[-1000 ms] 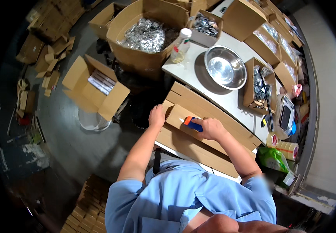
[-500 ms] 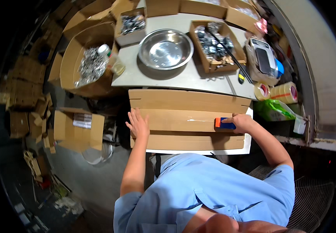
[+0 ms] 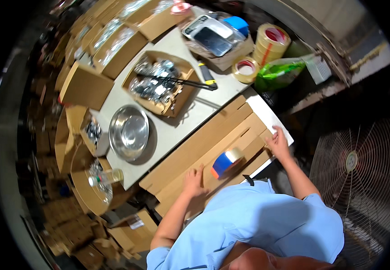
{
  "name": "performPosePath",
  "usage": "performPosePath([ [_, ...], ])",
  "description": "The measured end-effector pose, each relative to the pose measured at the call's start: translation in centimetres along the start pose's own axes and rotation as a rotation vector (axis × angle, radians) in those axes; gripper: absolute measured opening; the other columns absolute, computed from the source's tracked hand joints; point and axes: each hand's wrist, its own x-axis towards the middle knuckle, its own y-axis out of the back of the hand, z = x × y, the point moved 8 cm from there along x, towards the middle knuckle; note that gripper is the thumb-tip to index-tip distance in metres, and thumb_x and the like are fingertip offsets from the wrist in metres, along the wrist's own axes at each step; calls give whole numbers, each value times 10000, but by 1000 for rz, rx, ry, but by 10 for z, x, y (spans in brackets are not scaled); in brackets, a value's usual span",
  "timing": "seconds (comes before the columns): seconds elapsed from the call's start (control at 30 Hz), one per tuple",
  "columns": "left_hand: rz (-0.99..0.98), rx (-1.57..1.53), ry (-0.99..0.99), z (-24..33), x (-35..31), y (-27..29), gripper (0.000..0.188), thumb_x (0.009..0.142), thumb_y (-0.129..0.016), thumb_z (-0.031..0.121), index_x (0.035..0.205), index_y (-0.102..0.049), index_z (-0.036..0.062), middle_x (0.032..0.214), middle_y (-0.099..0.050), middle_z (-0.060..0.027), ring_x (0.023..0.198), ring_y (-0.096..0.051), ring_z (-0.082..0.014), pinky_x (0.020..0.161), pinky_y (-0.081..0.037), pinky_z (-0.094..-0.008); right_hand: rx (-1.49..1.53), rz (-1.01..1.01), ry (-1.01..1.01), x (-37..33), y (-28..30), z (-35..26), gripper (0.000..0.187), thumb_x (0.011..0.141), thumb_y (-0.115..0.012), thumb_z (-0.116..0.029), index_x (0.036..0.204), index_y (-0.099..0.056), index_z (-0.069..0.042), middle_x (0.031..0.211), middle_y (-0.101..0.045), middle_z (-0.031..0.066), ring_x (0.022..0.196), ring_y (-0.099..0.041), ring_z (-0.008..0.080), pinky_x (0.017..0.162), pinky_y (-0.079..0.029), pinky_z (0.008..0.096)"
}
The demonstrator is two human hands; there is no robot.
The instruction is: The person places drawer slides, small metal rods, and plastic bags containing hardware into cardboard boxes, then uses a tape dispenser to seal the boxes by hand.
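A long folded sheet of brown cardboard point(image 3: 183, 167) lies in front of me on a white board point(image 3: 279, 125) that shows at its right end. My left hand point(image 3: 194, 182) rests on the cardboard's left part, fingers stretched out and holding nothing. A blue and orange tape dispenser point(image 3: 224, 165) with a tape roll sits on the cardboard between my hands, untouched and slightly blurred. At the right end, my right hand point(image 3: 278, 145) is by the cardboard's edge, its thumb and index finger apart; whether they touch the edge is unclear.
Beyond the cardboard, a pale table point(image 3: 177, 128) holds a metal bowl point(image 3: 129, 133), a box of wrapped metal parts point(image 3: 183, 101) and a cutter knife point(image 3: 207, 74). Tape rolls point(image 3: 245, 69) and a green bag point(image 3: 278, 74) stand far right. A large fan point(image 3: 361, 166) is at the right.
My right hand has let go of the tape dispenser, which now sits on the cardboard, and is at the right end. My left hand stays on the cardboard. The view has turned right.
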Motion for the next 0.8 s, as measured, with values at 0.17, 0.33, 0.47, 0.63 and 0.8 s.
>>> performPosePath([
  [0.17, -287, -546, -106, -1, 90, -5, 640, 893, -588, 158, 1425, -250, 49, 1271, -521, -181, 1148, -535, -221, 951, -435, -352, 590, -37, -177, -74, -78, 28, 855, 686, -786, -99, 1359, -264, -38, 1041, -526, 131, 904, -591, 184, 781, -500, 291],
  [0.33, -289, -976, -474, 127, 154, 0, 846, 781, -718, 96, 1445, -195, 83, 1403, -392, -178, 1300, -379, -277, 1061, -323, -371, 215, 51, -23, -71, -84, -18, 826, 684, -788, -164, 1341, -298, -65, 1244, -472, 204, 1126, -507, 373, 938, -431, 415],
  [0.47, -261, -653, -603, 149, 166, -5, 835, 687, -800, 131, 1385, -348, 57, 1387, -415, -169, 1278, -408, -243, 1041, -338, -339, 166, 5, -20, -69, -102, 4, 785, 686, -793, -262, 1301, -351, -58, 1274, -458, 212, 1158, -480, 388, 946, -417, 425],
  [0.63, -117, -461, -472, 136, 167, 4, 525, 613, -836, 317, 1031, -662, 52, 1239, -509, -121, 1146, -477, -271, 960, -386, -368, 65, 43, -88, -70, -102, 4, 645, 703, -767, -380, 1210, -522, -65, 1082, -507, 177, 1045, -498, 346, 919, -412, 388],
  [0.8, -21, -214, -538, 135, 175, 5, 488, 604, -805, 474, 816, -709, 45, 1117, -517, -97, 1104, -444, -246, 960, -375, -347, -149, -152, -211, -65, -114, 6, 549, 664, -789, -389, 1096, -637, -86, 1076, -517, 160, 1024, -508, 306, 914, -413, 365],
])
